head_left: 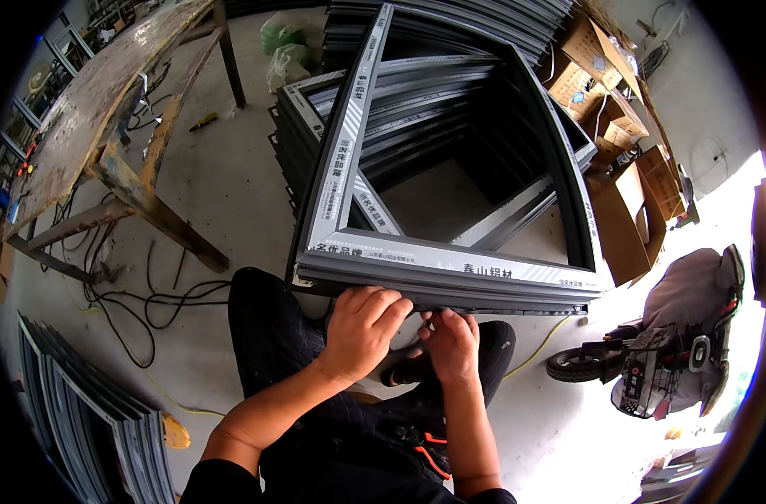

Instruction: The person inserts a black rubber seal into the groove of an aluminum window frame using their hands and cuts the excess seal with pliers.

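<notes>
Workshop floor: a grey window frame [450,269] tops a stack; left hand [362,328] and right hand [452,340] pinch its near edge, protective film still on.

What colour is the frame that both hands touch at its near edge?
Dark grey, with a white protective film strip along its faces; the frame shows best in the head view.

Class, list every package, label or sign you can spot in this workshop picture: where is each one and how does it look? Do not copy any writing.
Film strips: white and grey, printed, along the grey window frame's bars.
Cardboard boxes: brown, open, stacked at upper right.
Plastic bags: pale green, on the floor at the top.
</notes>
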`<state>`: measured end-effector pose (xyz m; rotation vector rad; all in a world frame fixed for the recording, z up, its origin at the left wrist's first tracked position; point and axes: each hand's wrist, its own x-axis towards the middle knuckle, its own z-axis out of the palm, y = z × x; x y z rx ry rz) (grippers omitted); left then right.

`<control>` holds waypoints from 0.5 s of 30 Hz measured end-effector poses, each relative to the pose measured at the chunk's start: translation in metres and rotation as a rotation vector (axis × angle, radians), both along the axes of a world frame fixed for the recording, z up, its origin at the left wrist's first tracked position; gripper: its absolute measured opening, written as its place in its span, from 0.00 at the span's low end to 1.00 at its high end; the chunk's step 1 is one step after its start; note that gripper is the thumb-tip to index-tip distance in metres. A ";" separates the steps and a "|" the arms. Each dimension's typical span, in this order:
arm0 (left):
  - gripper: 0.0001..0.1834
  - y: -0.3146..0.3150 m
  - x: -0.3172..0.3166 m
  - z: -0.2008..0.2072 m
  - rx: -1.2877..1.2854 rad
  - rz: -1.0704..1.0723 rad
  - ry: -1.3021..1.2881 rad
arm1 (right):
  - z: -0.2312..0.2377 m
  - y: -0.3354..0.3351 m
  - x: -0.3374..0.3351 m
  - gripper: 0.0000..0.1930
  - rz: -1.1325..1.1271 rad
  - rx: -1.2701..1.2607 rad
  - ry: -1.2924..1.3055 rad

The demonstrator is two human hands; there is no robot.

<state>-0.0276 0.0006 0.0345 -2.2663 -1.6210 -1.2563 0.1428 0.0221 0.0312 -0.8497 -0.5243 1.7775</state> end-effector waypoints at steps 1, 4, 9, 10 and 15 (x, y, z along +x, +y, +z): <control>0.10 0.000 0.000 0.001 -0.007 0.002 0.001 | -0.001 0.001 0.000 0.14 -0.016 -0.010 -0.037; 0.11 0.000 0.005 0.007 0.012 0.028 -0.018 | -0.007 0.003 -0.001 0.13 -0.081 -0.021 -0.113; 0.11 0.001 0.006 0.007 0.020 0.034 -0.011 | -0.013 0.005 -0.011 0.08 -0.195 -0.014 -0.094; 0.11 0.001 0.006 0.007 0.025 0.035 -0.010 | -0.007 0.004 -0.012 0.08 -0.180 -0.043 -0.081; 0.10 0.000 0.007 0.004 0.015 0.058 0.000 | -0.001 0.003 -0.019 0.08 -0.107 -0.083 -0.059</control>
